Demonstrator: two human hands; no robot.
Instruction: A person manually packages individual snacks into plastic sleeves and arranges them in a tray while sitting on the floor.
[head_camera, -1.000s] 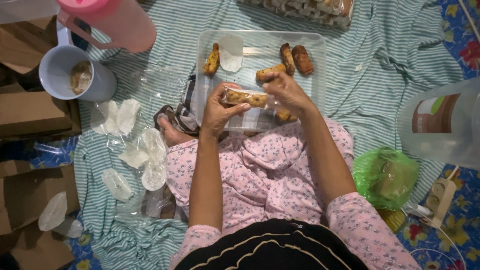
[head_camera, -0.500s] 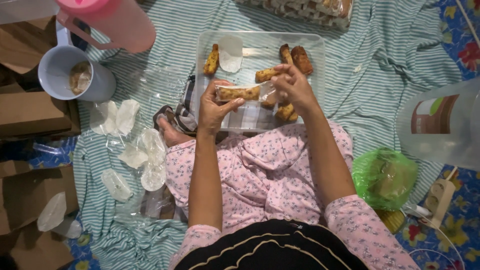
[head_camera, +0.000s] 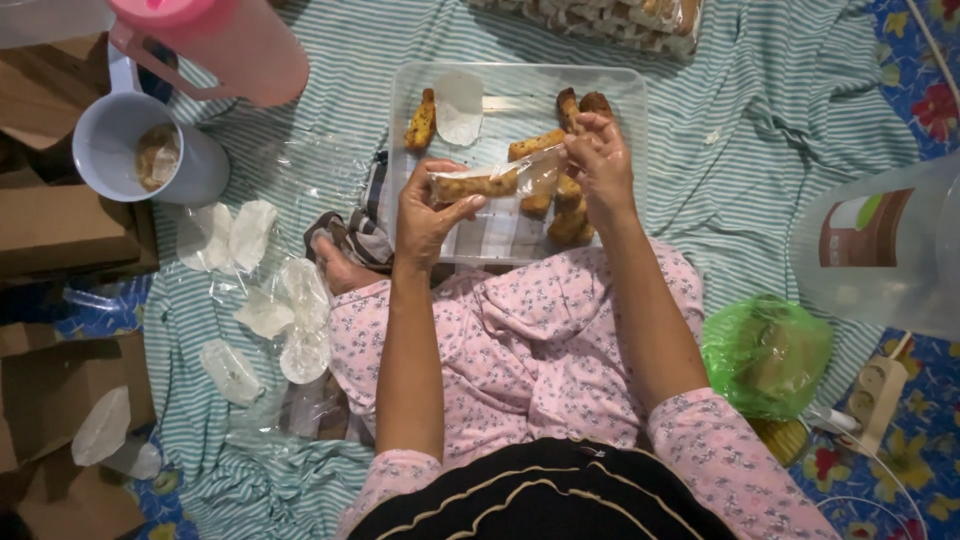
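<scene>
Head view, centre of the frame. The left hand (head_camera: 425, 212) grips one end of a clear plastic sleeve (head_camera: 497, 180) that holds a brown fried snack stick; fingers are curled under it and the thumb lies on top. The right hand (head_camera: 600, 160) pinches the sleeve's open, empty end between thumb and fingertips.

Change from one second ago: the sleeve has risen slightly above the clear plastic tray (head_camera: 520, 235) and now lies level between the hands. The right hand has shifted from the stick itself to the loose plastic end. Judged from this, the stick is fully seated in the sleeve and the work has moved on to closing the wrapper.

Upper part of the tray: unwrapped snack sticks (head_camera: 562, 215) remain. Left of the frame: empty plastic wrappers (head_camera: 290, 315) lie on the striped cloth (head_camera: 760, 110).
</scene>
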